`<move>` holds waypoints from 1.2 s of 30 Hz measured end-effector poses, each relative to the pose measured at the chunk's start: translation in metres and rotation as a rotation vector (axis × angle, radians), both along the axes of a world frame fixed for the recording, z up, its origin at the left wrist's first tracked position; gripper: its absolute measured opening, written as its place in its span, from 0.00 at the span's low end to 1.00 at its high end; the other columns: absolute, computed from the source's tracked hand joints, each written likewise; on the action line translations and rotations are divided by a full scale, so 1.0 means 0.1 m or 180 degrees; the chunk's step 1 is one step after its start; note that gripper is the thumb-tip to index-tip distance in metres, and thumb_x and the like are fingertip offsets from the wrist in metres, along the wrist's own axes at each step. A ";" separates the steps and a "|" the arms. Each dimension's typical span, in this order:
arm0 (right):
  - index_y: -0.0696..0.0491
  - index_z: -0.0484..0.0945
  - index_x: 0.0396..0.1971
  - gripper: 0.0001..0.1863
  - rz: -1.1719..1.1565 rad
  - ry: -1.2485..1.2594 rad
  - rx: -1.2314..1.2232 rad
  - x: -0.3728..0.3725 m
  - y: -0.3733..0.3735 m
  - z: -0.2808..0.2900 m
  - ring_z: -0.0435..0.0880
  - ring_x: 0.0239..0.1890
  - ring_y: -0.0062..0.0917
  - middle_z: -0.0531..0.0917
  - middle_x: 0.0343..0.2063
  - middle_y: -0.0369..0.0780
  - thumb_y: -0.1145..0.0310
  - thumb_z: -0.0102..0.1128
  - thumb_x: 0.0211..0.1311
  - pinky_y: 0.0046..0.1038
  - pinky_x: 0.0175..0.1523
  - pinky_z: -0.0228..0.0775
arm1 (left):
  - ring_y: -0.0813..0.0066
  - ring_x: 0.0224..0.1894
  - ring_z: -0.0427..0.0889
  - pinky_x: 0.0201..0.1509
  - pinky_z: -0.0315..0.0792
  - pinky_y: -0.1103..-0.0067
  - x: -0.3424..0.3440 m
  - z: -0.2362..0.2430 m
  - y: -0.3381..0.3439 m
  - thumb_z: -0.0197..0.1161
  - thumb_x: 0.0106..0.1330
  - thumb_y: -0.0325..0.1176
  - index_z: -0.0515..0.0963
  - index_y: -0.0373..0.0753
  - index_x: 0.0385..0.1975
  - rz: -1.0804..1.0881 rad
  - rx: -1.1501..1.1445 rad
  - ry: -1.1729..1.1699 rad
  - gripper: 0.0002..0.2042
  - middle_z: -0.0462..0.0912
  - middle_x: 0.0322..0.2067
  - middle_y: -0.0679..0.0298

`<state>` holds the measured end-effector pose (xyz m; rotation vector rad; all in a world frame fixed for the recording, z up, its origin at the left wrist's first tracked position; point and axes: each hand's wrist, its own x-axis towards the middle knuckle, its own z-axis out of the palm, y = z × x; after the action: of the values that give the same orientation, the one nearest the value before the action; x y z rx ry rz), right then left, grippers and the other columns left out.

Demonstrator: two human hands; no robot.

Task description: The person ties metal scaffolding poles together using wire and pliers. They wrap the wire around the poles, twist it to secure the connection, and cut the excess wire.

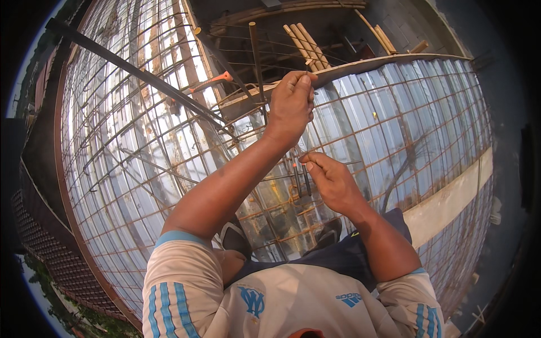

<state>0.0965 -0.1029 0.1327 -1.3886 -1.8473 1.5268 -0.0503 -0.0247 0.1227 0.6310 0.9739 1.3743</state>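
Two hands: both bare, raised over a rebar mesh, seen from above the person.
Deck: shiny corrugated metal sheets (pixel 389 112) fill most of the scene, from near left to far right.
Rebar mesh (pixel 129 141): rusty bars in a grid lie over the whole deck; some bars stand up in the middle, between the two hands.
Opening: a dark gap (pixel 236 50) at the far middle, with wooden poles (pixel 307 45) leaning in it.
Long bar: one dark steel bar (pixel 129 67) runs slanted from far left toward the middle.
Orange handle (pixel 211 83): a tool lies on the mesh, far left of the raised hand.
Left hand (pixel 292 104): the farther one, fingers pressed together, pinching the top end of a thin wire (pixel 313 130) near the edge of the opening.
Right hand (pixel 332 180): nearer and a little to the right, thumb and fingertips closed on the lower part of the same thin wire, just beside the upright bars.
Wire place: stretched between the two hands; it is very thin and partly hard to see.
Shoes (pixel 234 236): dark, on the mesh below the hands.
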 end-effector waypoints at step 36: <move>0.61 0.72 0.48 0.17 -0.0573 -0.0362 0.1519 -0.10 0.13 -0.16 0.76 0.35 0.22 0.79 0.34 0.41 0.69 0.56 0.62 0.28 0.40 0.68 | 0.86 0.17 0.59 0.20 0.55 0.86 0.04 0.33 -0.03 0.52 0.69 0.36 0.69 0.37 0.45 -0.0241 0.0287 -0.0598 0.11 0.67 0.21 0.70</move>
<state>0.0862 -0.0896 0.1168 -1.3793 -1.9253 0.8589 -0.0467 -0.0282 0.1552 0.5884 0.7346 1.3890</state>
